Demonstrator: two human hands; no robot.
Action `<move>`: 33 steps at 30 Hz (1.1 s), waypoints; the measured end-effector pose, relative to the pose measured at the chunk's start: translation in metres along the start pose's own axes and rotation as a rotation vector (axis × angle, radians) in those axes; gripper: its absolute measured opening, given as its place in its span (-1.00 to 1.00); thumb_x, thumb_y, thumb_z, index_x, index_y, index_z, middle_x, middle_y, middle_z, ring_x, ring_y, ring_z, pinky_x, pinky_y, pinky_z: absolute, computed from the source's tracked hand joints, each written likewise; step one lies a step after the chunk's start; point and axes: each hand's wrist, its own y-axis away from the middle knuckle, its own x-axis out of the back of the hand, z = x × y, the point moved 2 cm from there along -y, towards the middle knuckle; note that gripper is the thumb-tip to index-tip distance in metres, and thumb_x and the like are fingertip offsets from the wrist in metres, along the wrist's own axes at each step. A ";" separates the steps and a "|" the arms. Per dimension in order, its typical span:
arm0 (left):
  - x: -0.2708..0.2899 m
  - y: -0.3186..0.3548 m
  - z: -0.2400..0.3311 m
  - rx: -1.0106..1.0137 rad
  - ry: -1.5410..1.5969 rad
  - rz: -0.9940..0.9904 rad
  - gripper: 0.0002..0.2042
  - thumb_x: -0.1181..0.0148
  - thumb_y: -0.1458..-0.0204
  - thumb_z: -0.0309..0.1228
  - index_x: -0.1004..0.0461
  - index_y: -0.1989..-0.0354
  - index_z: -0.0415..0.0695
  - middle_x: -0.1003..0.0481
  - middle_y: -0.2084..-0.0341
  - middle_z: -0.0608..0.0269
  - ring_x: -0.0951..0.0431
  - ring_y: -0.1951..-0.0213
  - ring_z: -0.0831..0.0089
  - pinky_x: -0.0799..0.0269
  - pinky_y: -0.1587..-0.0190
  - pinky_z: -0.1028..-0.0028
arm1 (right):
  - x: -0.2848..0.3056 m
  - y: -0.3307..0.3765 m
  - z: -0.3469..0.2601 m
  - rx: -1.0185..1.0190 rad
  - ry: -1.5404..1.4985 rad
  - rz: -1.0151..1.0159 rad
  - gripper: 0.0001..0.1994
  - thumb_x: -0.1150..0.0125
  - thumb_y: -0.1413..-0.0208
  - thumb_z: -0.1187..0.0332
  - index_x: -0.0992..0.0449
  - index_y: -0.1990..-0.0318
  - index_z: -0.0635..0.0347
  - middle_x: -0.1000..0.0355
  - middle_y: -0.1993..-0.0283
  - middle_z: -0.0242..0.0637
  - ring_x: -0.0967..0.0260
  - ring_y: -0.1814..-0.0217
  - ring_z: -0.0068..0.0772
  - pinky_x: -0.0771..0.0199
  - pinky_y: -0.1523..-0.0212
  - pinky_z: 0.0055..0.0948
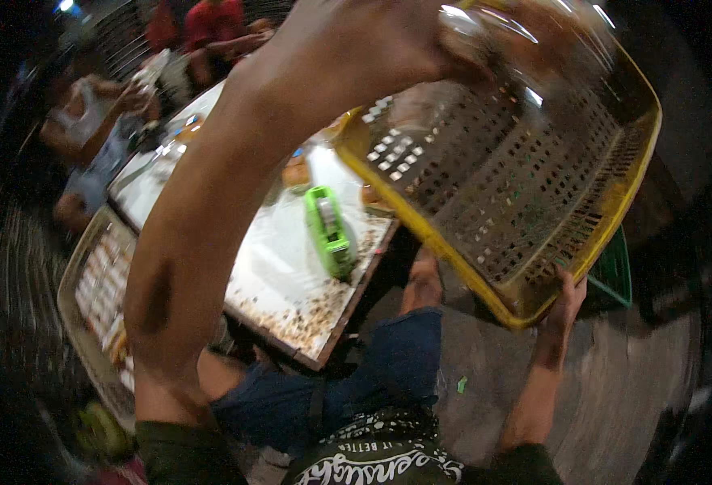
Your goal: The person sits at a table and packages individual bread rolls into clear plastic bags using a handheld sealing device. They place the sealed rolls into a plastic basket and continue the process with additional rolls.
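Note:
My left arm reaches up across the view. My left hand [388, 44] closes on a clear plastic pack with something orange-brown inside [534, 36], blurred and partly cut off at the top; some of the fingers are hidden. Below the pack, a yellow-rimmed slotted plastic basket [550, 178] tilts toward me. Its near right corner rests in my right hand [568, 299], which grips the rim. On the white table beside the basket stands a bright green tape dispenser [327, 230], near a small wrapped brown item [295, 174].
Brown crumbs [315, 319] lie along the near table edge. A pale tray [69, 279] with rows of wrapped things is at left. A green basket [621, 271] shows behind the yellow one. Other people [85, 129] sit across the table. A green scrap [462, 384] lies on the floor.

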 end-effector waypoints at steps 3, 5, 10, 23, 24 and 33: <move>0.085 0.014 -0.018 0.254 -0.345 -0.373 0.16 -0.33 0.12 0.12 0.33 -0.35 -0.43 0.21 -0.33 -0.48 0.39 -0.42 -0.17 0.50 -0.43 0.02 | -0.134 0.094 -0.063 -0.224 -0.370 -0.099 -0.47 -0.20 -0.03 0.45 -0.23 -0.18 0.32 -0.37 0.11 -0.20 -0.40 0.11 -0.29 -0.46 0.09 -0.32; 0.113 0.077 -0.033 0.492 -0.370 -0.381 0.07 -0.29 0.12 0.19 0.17 -0.38 -0.23 0.15 -0.34 -0.30 0.31 -0.41 -0.16 0.35 -0.41 -0.10 | -0.142 0.093 -0.079 -0.222 -0.282 -0.331 -0.52 -0.21 -0.01 0.45 -0.29 -0.12 0.32 -0.40 0.14 -0.24 -0.41 0.14 -0.35 -0.47 0.13 -0.37; 0.372 0.260 -0.052 1.273 -0.569 -0.417 -0.29 -0.14 -0.11 0.08 -0.22 -0.29 -0.20 -0.28 -0.24 0.03 -0.24 -0.28 0.22 -0.10 -0.31 0.29 | -0.284 0.167 -0.145 -0.178 -0.261 -0.940 -0.61 -0.19 0.02 0.44 -0.37 -0.02 0.30 -0.40 0.24 -0.33 -0.38 0.28 -0.46 -0.45 0.21 -0.47; 0.555 0.457 0.219 1.789 -0.059 1.103 -0.45 0.14 -0.25 0.07 -0.24 -0.28 -0.01 -0.32 -0.17 0.22 -0.38 -0.14 0.29 -0.38 -0.14 0.20 | -0.506 0.384 -0.151 -0.212 -0.237 -1.805 -0.66 -0.25 0.10 0.35 -0.49 0.13 0.30 -0.41 0.33 -0.29 -0.38 0.36 -0.42 -0.43 0.35 -0.43; 0.544 0.456 0.222 1.799 -0.096 1.188 -0.46 0.15 -0.26 0.06 -0.23 -0.30 0.03 -0.30 -0.19 0.22 -0.37 -0.15 0.28 -0.39 -0.13 0.19 | -0.520 0.393 -0.149 -0.199 -0.218 -1.835 -0.65 -0.25 0.10 0.35 -0.49 0.12 0.30 -0.42 0.33 -0.28 -0.38 0.36 -0.42 -0.43 0.35 -0.43; 0.469 0.484 0.186 1.818 0.030 1.219 -0.49 0.21 -0.30 -0.02 -0.18 -0.33 -0.02 -0.25 -0.23 0.15 -0.35 -0.16 0.16 -0.39 -0.12 0.17 | -0.601 0.412 -0.089 -0.291 -0.347 -1.851 -0.47 -0.11 -0.17 0.09 -0.39 -0.11 0.39 -0.48 0.02 -0.10 -0.47 0.09 -0.29 -0.45 -0.01 -0.34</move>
